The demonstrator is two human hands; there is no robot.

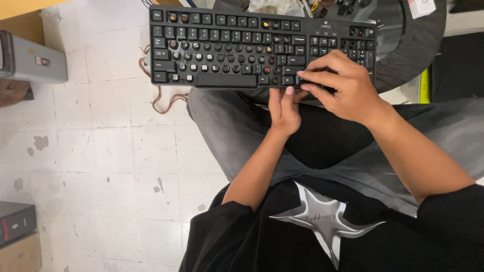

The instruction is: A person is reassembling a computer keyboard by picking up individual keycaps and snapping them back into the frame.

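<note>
Head view: left hand (284, 112) grips the keyboard (232, 45) edge from below; right hand (339, 85) fingers curl, seemingly pressing keys.

Electronics repair workshop, worn white tile floor (101, 146) showing chipped patches, black keyboard (227, 45) with many keycaps missing resting on a seated person's lap, loose coloured wires (164, 100) trailing beneath it, grey device casing (33, 60) sitting at the left, cardboard boxes (17, 242) lying nearby.
</note>
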